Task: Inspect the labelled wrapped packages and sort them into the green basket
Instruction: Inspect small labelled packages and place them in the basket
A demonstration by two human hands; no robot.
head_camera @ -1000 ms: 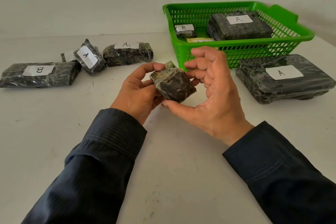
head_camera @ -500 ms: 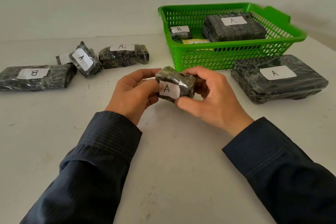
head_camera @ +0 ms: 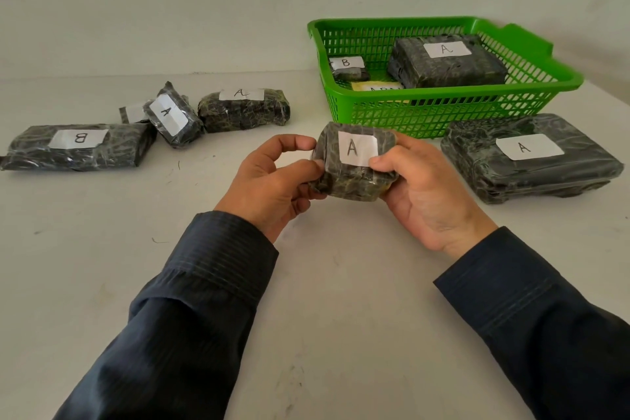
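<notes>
Eight dark wrapped packages are in view, along with one green basket (head_camera: pixel 443 112).

The basket stands toward the far right corner of the table (head_camera: pixel 324 283). It holds three things:
- a big A package (head_camera: pixel 446 61) on its right side
- a small B package (head_camera: pixel 348 67) at its left
- a yellow item (head_camera: pixel 375 87) between them at the near wall, its label only partly readable

A flat A package (head_camera: pixel 531 160) lies on the table just in front of the basket's right half.

Four packages sit toward the far left edge:
- a long B package (head_camera: pixel 76 147), its letter facing away
- a tilted A package (head_camera: pixel 172 116) leaning beside it
- a half-hidden package (head_camera: pixel 133 112) behind those two, letter unseen
- a squat A package (head_camera: pixel 243 109) nearest the basket

The eighth, the held package (head_camera: pixel 353 164), is over the middle of the table, near the basket's near left corner. It is a small, blocky, dark greenish bundle under glossy clear film. A white label with a handwritten A faces the camera.

The left hand (head_camera: pixel 272 181) pinches its left side between thumb and curled fingers. The right hand (head_camera: pixel 422 187) clasps its right side, thumb on the label's lower corner and fingers wrapped behind.
</notes>
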